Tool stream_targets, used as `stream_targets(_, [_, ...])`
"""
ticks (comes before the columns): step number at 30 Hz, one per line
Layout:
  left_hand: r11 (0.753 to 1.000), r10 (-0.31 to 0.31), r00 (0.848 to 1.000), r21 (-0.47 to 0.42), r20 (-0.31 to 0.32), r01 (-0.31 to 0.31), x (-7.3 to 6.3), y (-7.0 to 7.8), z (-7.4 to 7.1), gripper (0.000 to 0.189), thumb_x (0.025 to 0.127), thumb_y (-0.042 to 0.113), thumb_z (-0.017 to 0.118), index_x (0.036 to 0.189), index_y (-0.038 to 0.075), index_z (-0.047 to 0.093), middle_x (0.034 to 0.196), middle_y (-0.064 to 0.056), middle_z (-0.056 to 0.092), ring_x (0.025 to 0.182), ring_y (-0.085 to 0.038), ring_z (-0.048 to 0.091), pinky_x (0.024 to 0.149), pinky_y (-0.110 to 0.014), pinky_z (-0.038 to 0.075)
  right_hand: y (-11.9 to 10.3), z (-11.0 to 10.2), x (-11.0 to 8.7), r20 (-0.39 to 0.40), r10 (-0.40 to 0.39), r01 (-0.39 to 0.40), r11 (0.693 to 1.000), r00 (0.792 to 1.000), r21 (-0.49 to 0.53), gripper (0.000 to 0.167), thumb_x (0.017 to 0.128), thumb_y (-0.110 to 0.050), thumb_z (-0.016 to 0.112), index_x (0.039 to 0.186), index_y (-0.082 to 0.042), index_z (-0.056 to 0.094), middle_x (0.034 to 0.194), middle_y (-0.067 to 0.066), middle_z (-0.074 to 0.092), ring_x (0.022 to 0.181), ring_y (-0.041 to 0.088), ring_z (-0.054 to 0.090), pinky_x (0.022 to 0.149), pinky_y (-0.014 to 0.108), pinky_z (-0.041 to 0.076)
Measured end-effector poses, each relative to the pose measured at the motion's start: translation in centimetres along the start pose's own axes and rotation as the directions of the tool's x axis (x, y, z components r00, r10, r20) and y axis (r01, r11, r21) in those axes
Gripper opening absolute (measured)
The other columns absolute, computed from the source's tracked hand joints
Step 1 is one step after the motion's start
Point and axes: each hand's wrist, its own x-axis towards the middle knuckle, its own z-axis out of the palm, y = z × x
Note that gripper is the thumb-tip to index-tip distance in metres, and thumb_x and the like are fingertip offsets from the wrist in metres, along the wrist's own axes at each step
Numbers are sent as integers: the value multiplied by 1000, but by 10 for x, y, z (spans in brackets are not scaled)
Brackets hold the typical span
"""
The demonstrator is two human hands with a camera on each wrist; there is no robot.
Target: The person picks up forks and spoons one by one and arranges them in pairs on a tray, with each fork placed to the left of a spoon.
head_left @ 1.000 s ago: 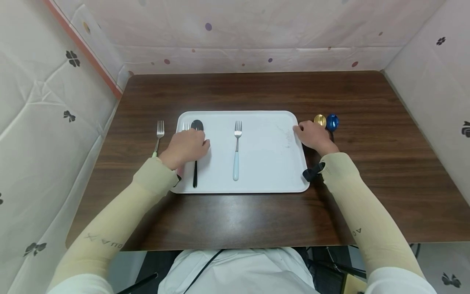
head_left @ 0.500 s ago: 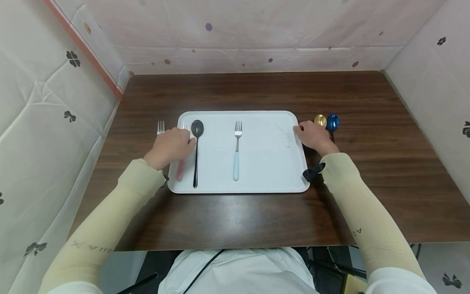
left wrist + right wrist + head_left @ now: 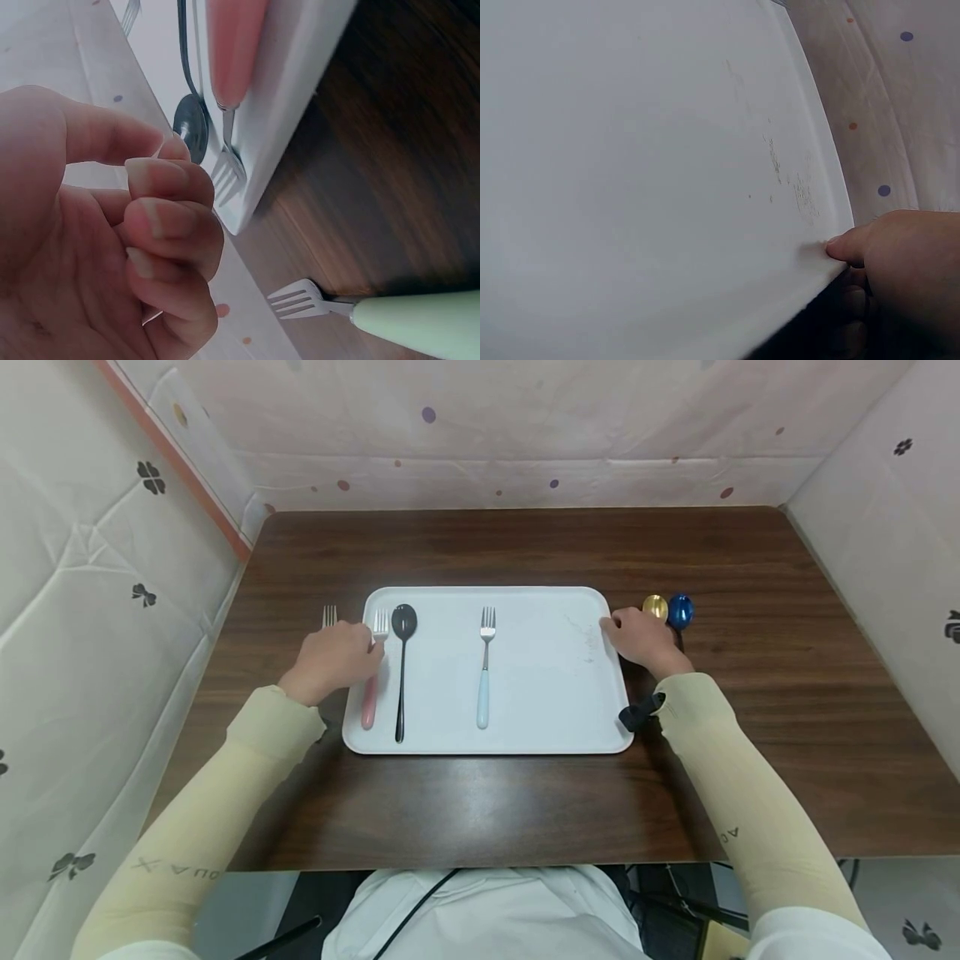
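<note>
My left hand (image 3: pixel 330 662) is over the tray's left edge, its fingers loosely bent and holding nothing. Below it on the table lies a green-handled fork (image 3: pixel 405 319); in the head view only its tines show past the hand. My right hand (image 3: pixel 643 639) grips the right rim of the white tray (image 3: pixel 555 693), thumb on top of the edge and fingers below. On the tray lie a pink-handled fork (image 3: pixel 370 702) at the left, a black spoon (image 3: pixel 401 685) beside it, and a light-blue-handled fork (image 3: pixel 483 697) near the middle.
A gold spoon (image 3: pixel 656 607) and a blue spoon (image 3: pixel 680 611) lie just right of the right hand, their handles mostly hidden by it. The brown wooden table (image 3: pixel 495 810) has pale patterned curtains (image 3: pixel 480 443) behind and at both sides.
My left hand has moved left, away from the black spoon and past the pink-handled fork, uncovering both, and now hides most of the green-handled fork. The right hand keeps its place.
</note>
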Motion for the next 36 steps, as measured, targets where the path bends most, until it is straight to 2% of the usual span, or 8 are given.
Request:
stream_targets(6, [999, -24, 1000, -22, 12, 24, 1, -6, 1, 38, 97, 31, 42, 73, 6, 57, 60, -10, 50, 53, -23, 48, 48, -32, 35, 0, 0, 0, -3, -2, 2, 1000, 1000, -2, 45, 102, -39, 35, 90, -2, 58, 73, 13, 51, 75, 28, 52, 66, 37, 38])
stream_targets(19, [998, -50, 998, -24, 39, 51, 1, -17, 0, 40, 96, 32, 40, 70, 5, 56, 60, -9, 48, 53, -23, 46, 48, -32, 34, -1, 0, -1, -7, -11, 11, 1000, 1000, -6, 44, 102, -37, 35, 92, -2, 59, 73, 14, 51, 76, 29, 52, 67, 38, 39])
stream_targets(29, [999, -49, 997, -16, 57, 50, 2, -25, 2, 37, 97, 32, 41, 86, 2, 61, 67, -12, 53, 61, -25, 52, 52, -34, 38, 1, -1, 0, -6, -1, 1, 1000, 1000, -9, 45, 102, -38, 34, 96, -1, 60, 75, 14, 53, 78, 30, 52, 68, 38, 40])
stream_targets(36, [998, -57, 995, -14, 78, 58, 4, -26, 5, 38, 97, 32, 41, 91, 1, 62, 70, -12, 55, 63, -26, 54, 52, -34, 40, 2, 0, 0, -6, 0, 0, 1000, 1000, -10, 45, 102, -38, 34, 97, -1, 59, 77, 15, 54, 80, 30, 53, 68, 39, 40])
